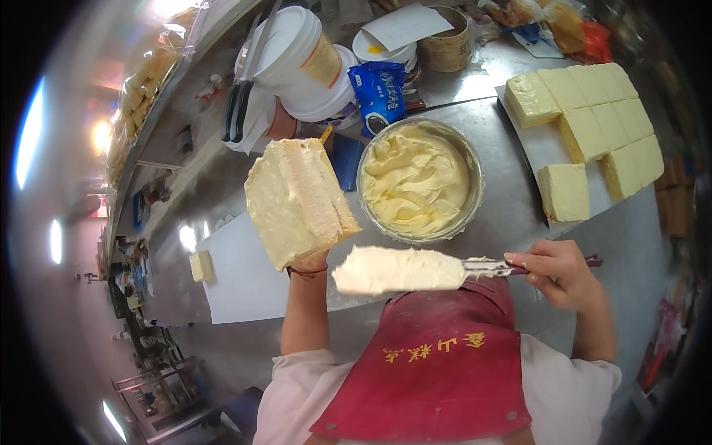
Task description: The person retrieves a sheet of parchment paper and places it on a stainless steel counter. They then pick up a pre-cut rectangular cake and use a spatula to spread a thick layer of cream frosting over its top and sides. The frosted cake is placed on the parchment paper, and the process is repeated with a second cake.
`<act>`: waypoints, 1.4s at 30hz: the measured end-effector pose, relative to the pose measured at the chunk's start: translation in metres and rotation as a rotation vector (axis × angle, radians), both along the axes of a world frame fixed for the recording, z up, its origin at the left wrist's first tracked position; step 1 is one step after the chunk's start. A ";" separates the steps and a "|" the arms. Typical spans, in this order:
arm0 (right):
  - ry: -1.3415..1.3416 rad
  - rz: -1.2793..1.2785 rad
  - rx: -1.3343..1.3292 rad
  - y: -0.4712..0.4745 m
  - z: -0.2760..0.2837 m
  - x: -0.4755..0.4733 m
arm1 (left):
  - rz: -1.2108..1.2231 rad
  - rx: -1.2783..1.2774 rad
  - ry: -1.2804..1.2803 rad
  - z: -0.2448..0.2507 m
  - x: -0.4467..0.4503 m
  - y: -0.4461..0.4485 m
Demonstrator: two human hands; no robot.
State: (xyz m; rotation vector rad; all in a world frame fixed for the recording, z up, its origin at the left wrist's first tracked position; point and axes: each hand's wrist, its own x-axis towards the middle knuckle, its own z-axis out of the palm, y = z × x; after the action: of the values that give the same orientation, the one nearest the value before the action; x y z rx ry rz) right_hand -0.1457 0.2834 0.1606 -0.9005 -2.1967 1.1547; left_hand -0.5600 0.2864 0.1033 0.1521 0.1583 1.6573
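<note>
My left hand holds up a block of layered sponge cake from beneath, and the cake hides most of the fingers. Pale yellow cream coats its broad face, while one side shows bare crumb. In my right hand is the handle of a spatula, held level in front of my apron. A thick layer of cream covers the blade, whose tip lies just right of and below the cake. Beyond the blade stands a round metal bowl of whipped yellow cream.
On the right, a board bears several cream-coated cake blocks. A small cake piece sits by a white sheet at left. White buckets, long knives, a blue packet and a blue scraper stand or lie behind.
</note>
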 end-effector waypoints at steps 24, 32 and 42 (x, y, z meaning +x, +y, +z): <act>0.131 -0.605 0.191 0.001 -0.082 -0.050 | -0.085 -0.121 0.176 -0.046 0.041 -0.040; 0.138 -0.468 0.400 -0.008 -0.071 -0.046 | -0.163 -0.121 0.182 -0.043 0.040 -0.044; 0.434 -0.236 -0.221 -0.012 -0.064 -0.035 | -0.114 -0.120 0.200 -0.034 0.030 -0.040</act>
State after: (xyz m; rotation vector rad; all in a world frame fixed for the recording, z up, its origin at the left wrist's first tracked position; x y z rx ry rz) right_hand -0.1805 0.2718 0.0970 -0.8715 -1.5973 1.3462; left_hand -0.5305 0.2462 0.0688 0.2319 0.3932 1.5135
